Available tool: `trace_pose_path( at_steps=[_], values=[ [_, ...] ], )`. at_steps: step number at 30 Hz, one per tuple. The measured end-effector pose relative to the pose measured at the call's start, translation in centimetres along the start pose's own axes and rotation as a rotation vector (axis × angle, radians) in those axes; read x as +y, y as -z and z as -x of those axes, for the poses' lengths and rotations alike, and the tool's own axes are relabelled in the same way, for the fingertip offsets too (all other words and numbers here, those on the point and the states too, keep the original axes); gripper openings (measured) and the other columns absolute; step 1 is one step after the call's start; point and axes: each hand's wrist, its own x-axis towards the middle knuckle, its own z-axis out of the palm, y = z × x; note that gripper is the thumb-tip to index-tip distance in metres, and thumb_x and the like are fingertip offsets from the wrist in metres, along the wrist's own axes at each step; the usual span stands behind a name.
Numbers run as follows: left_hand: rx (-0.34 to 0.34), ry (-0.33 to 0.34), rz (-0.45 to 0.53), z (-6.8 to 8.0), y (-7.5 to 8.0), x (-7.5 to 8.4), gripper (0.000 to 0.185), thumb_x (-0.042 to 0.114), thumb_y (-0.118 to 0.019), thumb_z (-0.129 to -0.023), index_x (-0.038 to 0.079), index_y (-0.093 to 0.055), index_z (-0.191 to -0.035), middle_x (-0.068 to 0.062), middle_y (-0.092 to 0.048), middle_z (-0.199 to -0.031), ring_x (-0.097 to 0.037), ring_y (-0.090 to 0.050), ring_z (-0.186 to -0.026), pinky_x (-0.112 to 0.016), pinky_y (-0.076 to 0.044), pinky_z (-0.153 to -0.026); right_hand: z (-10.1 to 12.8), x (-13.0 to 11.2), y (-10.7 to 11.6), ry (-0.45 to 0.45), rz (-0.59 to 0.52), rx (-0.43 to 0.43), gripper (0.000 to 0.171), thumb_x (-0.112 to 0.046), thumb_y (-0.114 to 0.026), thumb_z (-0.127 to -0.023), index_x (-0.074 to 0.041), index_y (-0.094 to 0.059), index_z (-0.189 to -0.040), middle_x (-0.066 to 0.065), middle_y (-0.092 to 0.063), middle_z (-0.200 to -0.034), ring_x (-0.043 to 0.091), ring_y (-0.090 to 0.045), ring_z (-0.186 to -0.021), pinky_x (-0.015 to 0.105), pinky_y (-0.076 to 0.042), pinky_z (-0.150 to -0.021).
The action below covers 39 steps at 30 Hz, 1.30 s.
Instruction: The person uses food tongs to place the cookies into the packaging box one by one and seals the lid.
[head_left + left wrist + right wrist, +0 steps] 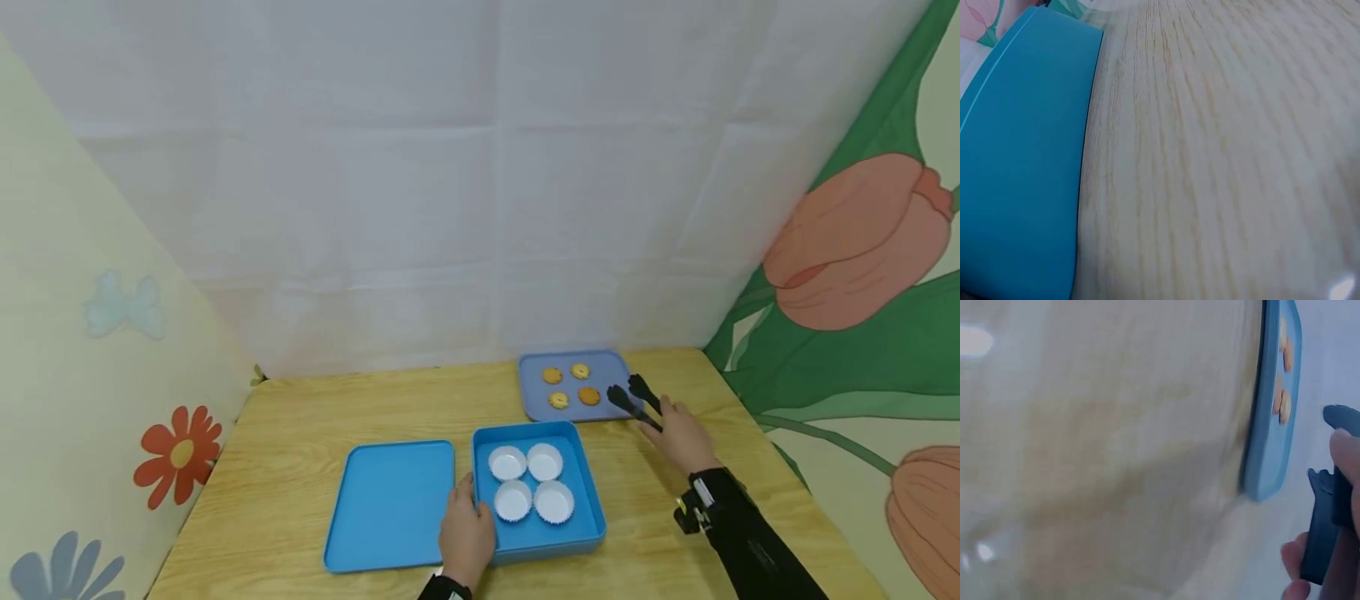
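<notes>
Right hand (681, 437) grips black tongs (634, 398), fingers curled round the handles.
Tips point toward cookies (588, 395) just beyond; left hand (467, 533) apparently rests on the blue box (592, 500).

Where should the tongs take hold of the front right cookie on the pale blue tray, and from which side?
Probably across its outer edge, tips on opposite sides. The front right cookie lies flat on the pale blue tray. The tongs in the right hand already sit at its right, so come from there; other cookies lie left and behind.
</notes>
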Motion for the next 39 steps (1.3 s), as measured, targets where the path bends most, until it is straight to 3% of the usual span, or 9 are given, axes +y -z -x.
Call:
trace_pose_path(
  at_steps=[7, 18, 29, 39],
  values=[
    [-0.013, -0.006, -0.015, -0.1, -0.3, 0.1, 0.042, 0.009, -0.054, -0.085, 0.004, -0.051, -0.127, -0.017, -0.053, -0.120, -0.037, -0.054, -0.104, -0.053, -0.045, -0.079, -2.9, -1.7, -0.5, 0.053, 0.072, -0.089, 0.071, -0.038, -0.063, -0.084, 0.016, -0.042, -0.125, 0.036, -0.051, -0.107, 0.045, -0.055, -0.091, 0.052, -0.046, -0.072],
    [-0.026, -0.021, -0.015, 0.2, -0.7, 0.1, 0.042, 0.009, -0.053, -0.085, 0.004, -0.051, -0.127, -0.018, -0.052, -0.122, -0.038, -0.054, -0.104, -0.054, -0.044, -0.079, -4.8, -2.8, -1.2, 0.019, 0.144, -0.189, 0.060, -0.040, -0.068, -0.078, 0.010, -0.054, -0.110, 0.026, -0.057, -0.093, 0.037, -0.058, -0.081, 0.046, -0.048, -0.062],
    [-0.033, -0.019, -0.032, 0.0, -0.2, 0.2, 0.042, 0.010, -0.053, -0.086, 0.004, -0.049, -0.128, -0.016, -0.052, -0.121, -0.035, -0.055, -0.105, -0.053, -0.045, -0.079, -6.0, -3.8, -1.2, 0.024, 0.199, -0.210, 0.050, -0.037, -0.067, -0.079, 0.006, -0.057, -0.102, 0.020, -0.058, -0.083, 0.033, -0.059, -0.070, 0.043, -0.046, -0.056],
    [-0.012, -0.026, -0.029, 0.2, 0.0, 0.1, 0.042, 0.010, -0.053, -0.086, 0.005, -0.049, -0.127, -0.016, -0.053, -0.121, -0.036, -0.056, -0.102, -0.052, -0.046, -0.077, -6.3, -4.3, -1.5, 0.088, 0.225, -0.188, 0.037, -0.031, -0.066, -0.081, 0.003, -0.060, -0.094, 0.018, -0.056, -0.076, 0.030, -0.058, -0.064, 0.042, -0.046, -0.054]
  ],
)
